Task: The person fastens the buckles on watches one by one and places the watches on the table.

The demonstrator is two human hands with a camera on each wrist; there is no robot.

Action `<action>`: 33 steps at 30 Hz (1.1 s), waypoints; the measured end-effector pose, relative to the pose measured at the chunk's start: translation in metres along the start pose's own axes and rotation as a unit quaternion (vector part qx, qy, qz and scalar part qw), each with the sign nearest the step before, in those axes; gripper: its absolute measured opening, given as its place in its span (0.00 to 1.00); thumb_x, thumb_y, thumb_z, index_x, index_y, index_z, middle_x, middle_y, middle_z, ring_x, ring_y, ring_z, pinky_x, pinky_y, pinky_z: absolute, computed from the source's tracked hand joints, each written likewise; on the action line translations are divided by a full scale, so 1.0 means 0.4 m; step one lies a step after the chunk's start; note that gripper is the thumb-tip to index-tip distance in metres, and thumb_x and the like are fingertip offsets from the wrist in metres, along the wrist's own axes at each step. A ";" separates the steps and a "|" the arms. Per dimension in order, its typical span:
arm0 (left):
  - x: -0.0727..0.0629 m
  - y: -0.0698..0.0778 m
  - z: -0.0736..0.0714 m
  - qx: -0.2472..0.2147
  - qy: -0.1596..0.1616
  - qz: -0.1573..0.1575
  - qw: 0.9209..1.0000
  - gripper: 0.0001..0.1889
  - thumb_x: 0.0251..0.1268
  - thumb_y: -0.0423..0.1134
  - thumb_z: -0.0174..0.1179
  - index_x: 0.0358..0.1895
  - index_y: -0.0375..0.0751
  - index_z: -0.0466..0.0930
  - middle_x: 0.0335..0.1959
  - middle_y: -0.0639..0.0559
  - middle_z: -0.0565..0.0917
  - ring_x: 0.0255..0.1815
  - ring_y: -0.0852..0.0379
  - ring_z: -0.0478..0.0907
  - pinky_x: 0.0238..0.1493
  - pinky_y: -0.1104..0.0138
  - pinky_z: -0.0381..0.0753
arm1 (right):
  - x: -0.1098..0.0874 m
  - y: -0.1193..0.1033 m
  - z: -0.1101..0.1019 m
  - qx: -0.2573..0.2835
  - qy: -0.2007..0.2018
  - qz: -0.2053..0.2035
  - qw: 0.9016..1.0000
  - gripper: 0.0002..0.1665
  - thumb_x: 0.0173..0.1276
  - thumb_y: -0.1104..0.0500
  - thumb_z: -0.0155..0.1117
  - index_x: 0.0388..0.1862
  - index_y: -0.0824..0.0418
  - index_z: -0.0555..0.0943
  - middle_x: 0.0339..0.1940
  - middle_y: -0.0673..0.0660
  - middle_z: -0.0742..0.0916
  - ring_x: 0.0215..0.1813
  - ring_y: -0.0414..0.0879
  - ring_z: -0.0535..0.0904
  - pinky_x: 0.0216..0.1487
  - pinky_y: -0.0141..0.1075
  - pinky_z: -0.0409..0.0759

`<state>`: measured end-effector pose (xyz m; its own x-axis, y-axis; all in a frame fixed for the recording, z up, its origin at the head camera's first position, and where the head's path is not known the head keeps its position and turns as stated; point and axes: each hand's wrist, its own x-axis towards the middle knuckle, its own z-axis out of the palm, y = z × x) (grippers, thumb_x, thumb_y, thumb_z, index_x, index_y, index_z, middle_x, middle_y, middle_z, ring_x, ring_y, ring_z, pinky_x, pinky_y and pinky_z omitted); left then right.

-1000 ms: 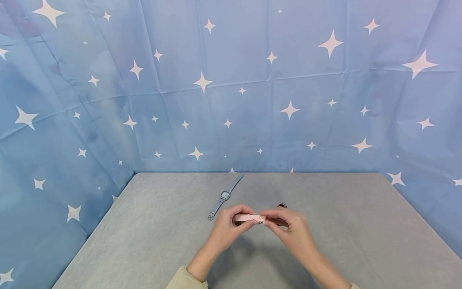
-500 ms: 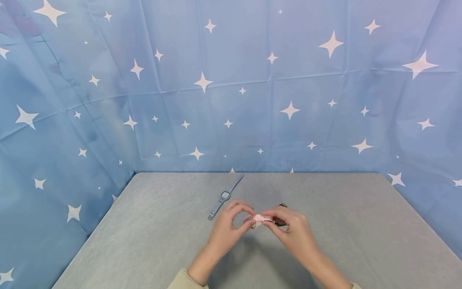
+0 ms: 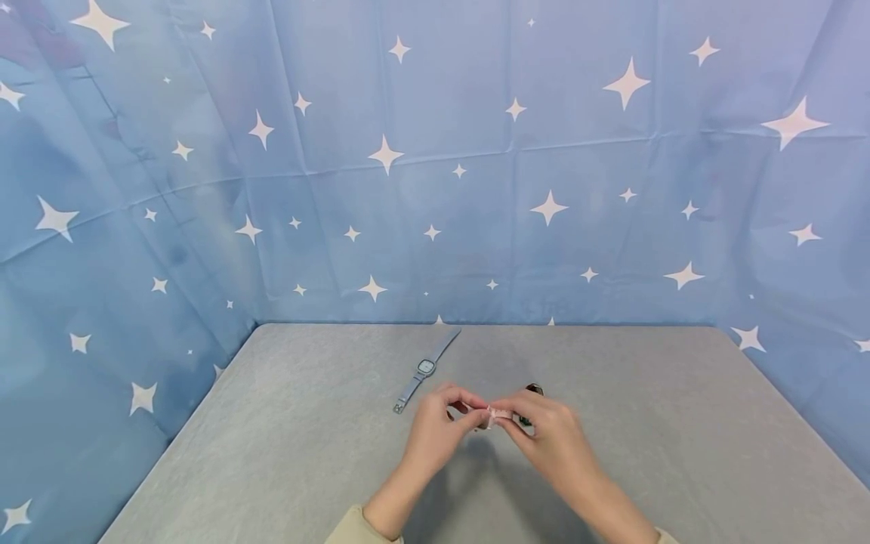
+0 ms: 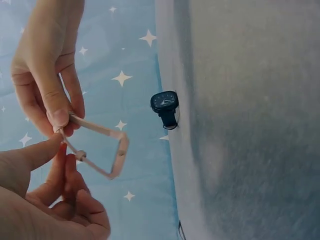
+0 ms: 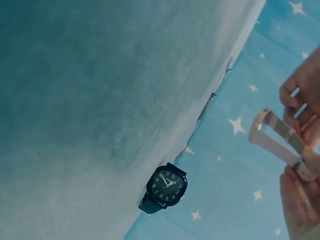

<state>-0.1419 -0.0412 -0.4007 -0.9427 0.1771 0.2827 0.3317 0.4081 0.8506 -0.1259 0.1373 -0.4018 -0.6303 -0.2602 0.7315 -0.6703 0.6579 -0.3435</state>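
Item 1, pink watch (image 3: 501, 415): held above the grey table (image 3: 680, 423), near its middle, between your two hands. The strap was folded into a loop, its ends meeting at your fingertips, as the left wrist view showed (image 4: 107, 150).

Item 2, left hand (image 3: 438, 431): you pinched one end of the pink strap between thumb and forefinger, the remaining fingers curled loosely.

Item 3, right hand (image 3: 550, 438): your thumb and fingers pinched the strap's other end, just beside the left fingertips; the two hands were touching or nearly so.

Item 4, black watch (image 5: 165, 189): it lay on the table beyond your right hand, mostly hidden by it in the head view (image 3: 533, 390); square dark face with pale numerals.

Item 5, blue-grey watch (image 3: 424, 368): flat on the table with strap stretched out, near the far edge, left of your hands and apart from them.

Item 6, blue backdrop (image 3: 435, 166): white stars, hung behind and beside the table
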 end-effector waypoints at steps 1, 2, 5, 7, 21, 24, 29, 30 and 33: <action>0.002 0.000 -0.001 -0.007 -0.006 -0.008 1.000 0.03 0.61 0.40 0.70 0.33 0.47 0.88 0.34 0.54 0.83 0.38 0.58 0.79 0.36 0.73 0.75 | 0.000 0.000 0.001 -0.003 -0.002 -0.002 1.000 0.17 0.48 0.65 0.81 0.36 0.49 0.88 0.31 0.40 0.87 0.31 0.29 0.79 0.31 0.16 0.72; 0.004 0.001 -0.002 -0.011 -0.010 -0.013 1.000 0.02 0.60 0.39 0.70 0.33 0.46 0.88 0.35 0.53 0.83 0.40 0.54 0.79 0.37 0.72 0.77 | -0.001 0.000 0.002 -0.006 -0.002 -0.003 1.000 0.17 0.48 0.65 0.81 0.36 0.49 0.88 0.32 0.40 0.88 0.31 0.29 0.80 0.31 0.16 0.72; 0.005 0.001 -0.001 0.009 -0.009 -0.011 1.000 0.04 0.58 0.38 0.72 0.31 0.44 0.87 0.35 0.52 0.83 0.42 0.49 0.78 0.37 0.71 0.76 | -0.001 0.001 0.007 -0.019 -0.005 -0.007 1.000 0.17 0.47 0.65 0.81 0.36 0.50 0.88 0.31 0.41 0.88 0.30 0.29 0.80 0.30 0.17 0.72; 0.003 0.001 0.003 0.048 0.001 0.000 0.999 0.04 0.57 0.39 0.73 0.31 0.45 0.86 0.36 0.53 0.81 0.40 0.50 0.77 0.36 0.71 0.74 | -0.001 0.003 0.009 -0.029 -0.005 -0.008 1.000 0.17 0.46 0.65 0.81 0.35 0.50 0.88 0.31 0.41 0.87 0.29 0.29 0.79 0.29 0.17 0.72; 0.003 -0.007 0.008 0.033 0.009 0.006 0.999 0.05 0.59 0.39 0.71 0.29 0.45 0.86 0.43 0.53 0.79 0.40 0.53 0.77 0.34 0.75 0.74 | 0.002 0.006 0.012 -0.038 -0.004 -0.012 0.999 0.17 0.46 0.65 0.81 0.34 0.50 0.88 0.30 0.40 0.86 0.27 0.28 0.75 0.28 0.17 0.70; 0.010 -0.014 0.001 -0.037 -0.022 -0.015 0.999 0.06 0.61 0.39 0.70 0.30 0.40 0.87 0.45 0.49 0.78 0.41 0.55 0.76 0.36 0.74 0.75 | 0.003 0.005 0.011 -0.038 -0.005 -0.010 0.999 0.16 0.47 0.65 0.81 0.34 0.50 0.88 0.30 0.40 0.86 0.27 0.28 0.75 0.29 0.17 0.70; 0.015 -0.020 -0.006 -0.138 -0.074 -0.069 0.985 0.11 0.64 0.39 0.66 0.35 0.31 0.86 0.49 0.46 0.76 0.45 0.59 0.72 0.44 0.66 0.74 | 0.001 0.000 0.008 -0.041 -0.013 -0.010 0.999 0.17 0.48 0.64 0.81 0.36 0.49 0.88 0.31 0.40 0.87 0.28 0.28 0.76 0.29 0.18 0.70; 0.015 -0.021 -0.006 -0.149 -0.079 -0.079 0.983 0.12 0.64 0.39 0.65 0.35 0.30 0.85 0.49 0.46 0.76 0.45 0.59 0.72 0.45 0.65 0.73 | 0.001 -0.001 0.008 -0.042 -0.017 -0.010 0.999 0.17 0.48 0.64 0.81 0.37 0.49 0.88 0.32 0.40 0.87 0.29 0.29 0.77 0.29 0.18 0.71; 0.018 -0.020 -0.006 -0.163 -0.090 -0.098 0.978 0.13 0.63 0.39 0.64 0.35 0.28 0.84 0.49 0.47 0.75 0.48 0.58 0.70 0.48 0.62 0.70 | 0.001 -0.003 0.009 -0.044 -0.028 -0.015 0.998 0.18 0.48 0.62 0.81 0.39 0.50 0.88 0.33 0.40 0.86 0.30 0.30 0.78 0.30 0.20 0.74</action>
<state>-0.1516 -0.0453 -0.4045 -0.9561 0.2899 0.0423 0.0882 0.1473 0.9852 -0.1266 0.1340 -0.4032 -0.6331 -0.3189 0.7054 -0.6535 0.7086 -0.2662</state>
